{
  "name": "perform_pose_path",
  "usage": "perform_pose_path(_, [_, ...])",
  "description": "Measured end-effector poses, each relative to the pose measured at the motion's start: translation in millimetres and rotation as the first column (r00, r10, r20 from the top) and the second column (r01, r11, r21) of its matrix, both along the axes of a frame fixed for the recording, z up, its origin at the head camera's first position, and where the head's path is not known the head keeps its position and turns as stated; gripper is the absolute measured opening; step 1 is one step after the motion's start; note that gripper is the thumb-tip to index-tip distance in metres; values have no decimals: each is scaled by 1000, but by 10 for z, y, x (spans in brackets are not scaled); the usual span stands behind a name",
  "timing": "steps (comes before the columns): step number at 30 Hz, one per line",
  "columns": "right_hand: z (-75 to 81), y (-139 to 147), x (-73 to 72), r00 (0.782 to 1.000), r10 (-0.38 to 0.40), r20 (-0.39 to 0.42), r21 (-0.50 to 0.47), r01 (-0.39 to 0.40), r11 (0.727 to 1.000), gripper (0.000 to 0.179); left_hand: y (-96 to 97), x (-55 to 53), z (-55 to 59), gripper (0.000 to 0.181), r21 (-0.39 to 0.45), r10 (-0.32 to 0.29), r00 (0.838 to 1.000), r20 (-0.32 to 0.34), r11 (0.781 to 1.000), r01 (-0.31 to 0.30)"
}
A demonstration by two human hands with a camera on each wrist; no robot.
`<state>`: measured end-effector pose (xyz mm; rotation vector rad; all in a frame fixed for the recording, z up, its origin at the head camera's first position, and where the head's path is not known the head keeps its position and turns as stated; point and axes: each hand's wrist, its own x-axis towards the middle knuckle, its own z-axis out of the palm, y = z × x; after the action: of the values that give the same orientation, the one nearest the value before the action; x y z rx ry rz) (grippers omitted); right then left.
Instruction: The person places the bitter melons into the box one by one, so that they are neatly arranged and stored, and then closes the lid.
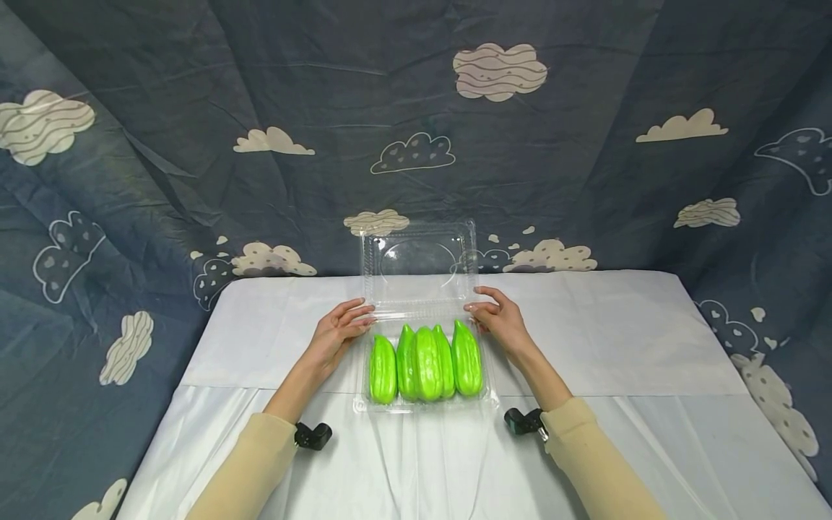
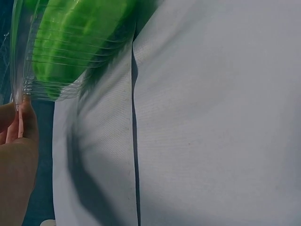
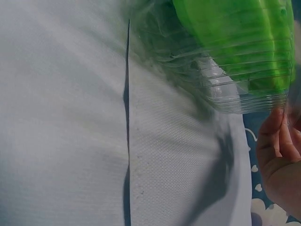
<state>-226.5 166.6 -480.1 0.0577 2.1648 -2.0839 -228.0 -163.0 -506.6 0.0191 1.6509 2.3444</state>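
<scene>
A clear plastic clamshell container (image 1: 425,407) lies on the white cloth with its hinged lid (image 1: 419,263) raised at the back. Inside stand several bright green, ridged, elongated fruits (image 1: 427,365) side by side, pointed ends toward the lid. At the back left corner, my left hand (image 1: 334,336) pinches the container's edge near the hinge. My right hand (image 1: 505,323) pinches the matching edge at the back right. Both wrist views show thumb and fingers meeting on the rim, below the ribbed wall (image 2: 56,89) on the left and the ribbed wall (image 3: 254,101) on the right.
White cloth (image 1: 598,339) covers the table, with a fold line running across it. Behind hangs a dark blue curtain (image 1: 559,166) printed with clouds, close to the table's back edge. Small black wrist cameras (image 1: 314,436) stick out beside both sleeves.
</scene>
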Motion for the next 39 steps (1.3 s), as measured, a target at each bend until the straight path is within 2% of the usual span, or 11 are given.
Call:
perform_pose_path(4, [-124,29,-64,1000,-4,-6,2,4,1000,48,2,-20,-11,62,-15,1,1000,5,1000,0])
perform_pose_path(8, [-186,49,-86,1000,4,-14,17,-4,1000,51,3,-38,-19,62,-13,6,1000,12,1000,-5])
perform_pose_path(25, [-179,79,-123,998,27,-51,49,-25,999,51,66,-75,13,59,10,58,998,22,998,-58])
perform_pose_path(39, [-180,101,-183,996,24,-86,54,-19,998,52,96,-180,-3,59,-6,58,998,-15,998,-59])
